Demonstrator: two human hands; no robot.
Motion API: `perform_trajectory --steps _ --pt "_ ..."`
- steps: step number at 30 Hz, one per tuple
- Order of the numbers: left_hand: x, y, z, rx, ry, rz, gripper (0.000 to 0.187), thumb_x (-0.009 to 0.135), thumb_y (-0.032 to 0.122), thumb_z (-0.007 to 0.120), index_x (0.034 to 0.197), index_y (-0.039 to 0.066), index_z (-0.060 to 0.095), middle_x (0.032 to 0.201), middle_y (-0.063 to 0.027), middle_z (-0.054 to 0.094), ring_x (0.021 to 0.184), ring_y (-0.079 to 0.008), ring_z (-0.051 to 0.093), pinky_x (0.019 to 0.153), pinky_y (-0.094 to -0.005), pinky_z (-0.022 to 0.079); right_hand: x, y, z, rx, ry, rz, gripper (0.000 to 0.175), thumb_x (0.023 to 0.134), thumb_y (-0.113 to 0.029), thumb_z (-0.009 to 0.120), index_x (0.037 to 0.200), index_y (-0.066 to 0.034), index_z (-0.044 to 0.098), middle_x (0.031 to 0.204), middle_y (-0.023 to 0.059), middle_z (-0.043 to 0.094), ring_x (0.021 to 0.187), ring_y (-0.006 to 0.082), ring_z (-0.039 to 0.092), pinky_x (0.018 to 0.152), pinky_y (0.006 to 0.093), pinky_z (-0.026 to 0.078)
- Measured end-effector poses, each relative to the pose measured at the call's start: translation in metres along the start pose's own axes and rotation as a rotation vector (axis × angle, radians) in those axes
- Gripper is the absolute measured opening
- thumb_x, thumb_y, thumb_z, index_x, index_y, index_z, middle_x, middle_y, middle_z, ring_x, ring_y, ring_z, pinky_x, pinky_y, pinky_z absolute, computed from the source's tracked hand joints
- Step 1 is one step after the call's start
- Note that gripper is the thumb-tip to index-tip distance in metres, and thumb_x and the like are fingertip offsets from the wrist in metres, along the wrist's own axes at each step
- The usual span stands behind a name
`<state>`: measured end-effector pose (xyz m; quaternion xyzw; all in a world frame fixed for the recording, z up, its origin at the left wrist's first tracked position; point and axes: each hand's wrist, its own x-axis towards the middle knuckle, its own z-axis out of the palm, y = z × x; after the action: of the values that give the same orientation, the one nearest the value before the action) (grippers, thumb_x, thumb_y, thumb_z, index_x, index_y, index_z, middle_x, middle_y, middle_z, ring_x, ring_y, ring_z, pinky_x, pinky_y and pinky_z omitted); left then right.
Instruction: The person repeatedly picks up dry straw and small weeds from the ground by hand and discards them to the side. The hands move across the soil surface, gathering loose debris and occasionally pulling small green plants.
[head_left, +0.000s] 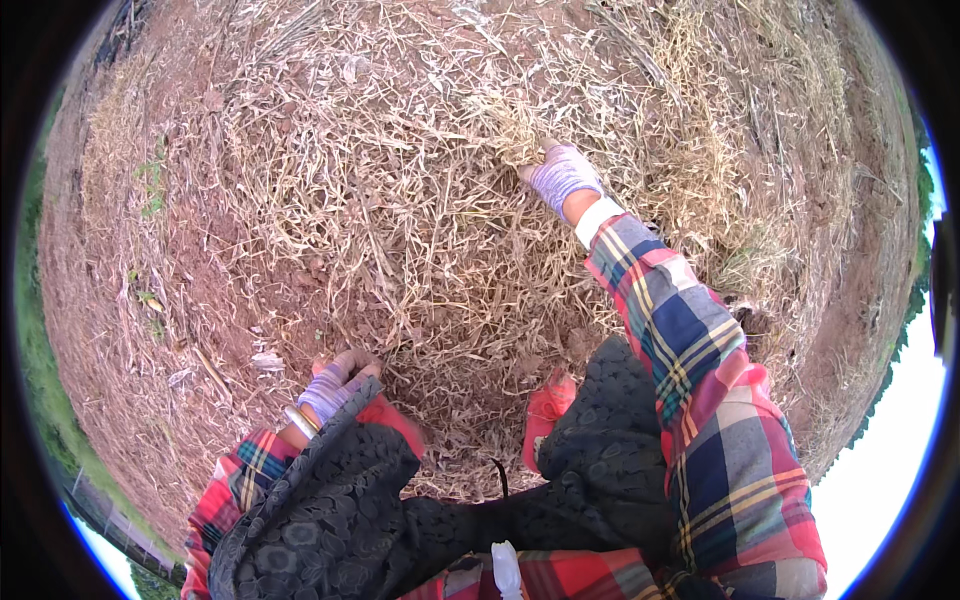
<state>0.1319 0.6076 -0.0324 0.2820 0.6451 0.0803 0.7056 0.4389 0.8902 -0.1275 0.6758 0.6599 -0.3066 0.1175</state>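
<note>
My right hand (564, 178), in a purple-and-white fingerless knit glove, reaches forward into the dry straw. Its thumb and fingers close around a pale yellow tuft of straw (514, 135); some fingertips are hidden. Low on the left, my left hand (337, 382) wears a similar glove, with a bangle (301, 422) at the wrist. That hand is beside my left knee, near the soil, its fingers bent downward. Whether anything is in it cannot be seen. Dry stalks and leaves (420, 225) cover the ground between and ahead of my hands.
Below me are my dark patterned trousers (315, 517) and red footwear (547, 412). Bare reddish soil (217, 232) shows at the left, with small green plants (152, 184). A short dry stalk (212, 371) and a pale flake (268, 361) lie near my left hand.
</note>
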Motion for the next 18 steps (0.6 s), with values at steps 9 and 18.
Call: perform_trajectory --steps 9,18 --pt "-0.004 0.010 -0.002 -0.037 0.068 -0.046 0.033 0.092 0.032 0.061 0.111 0.006 0.062 0.094 -0.0067 0.059 0.090 -0.0165 0.054 0.083 -0.0320 0.044 0.008 -0.060 0.022 0.386 -0.135 0.503 0.063 0.072 -0.028 0.072 0.120 0.0066 0.051 0.112 0.0251 0.064 0.104 0.0337 0.064 0.091 0.0369 0.048" --pt "-0.005 0.002 -0.003 -0.112 0.084 -0.053 0.030 0.091 0.030 0.063 0.112 0.007 0.064 0.097 -0.0097 0.059 0.092 -0.0186 0.055 0.085 -0.0330 0.045 -0.007 -0.081 0.020 0.065 -0.095 -0.022 0.055 0.072 -0.034 0.070 0.121 -0.0121 0.061 0.134 0.0190 0.052 0.125 0.0356 0.048 0.102 0.0443 0.041"
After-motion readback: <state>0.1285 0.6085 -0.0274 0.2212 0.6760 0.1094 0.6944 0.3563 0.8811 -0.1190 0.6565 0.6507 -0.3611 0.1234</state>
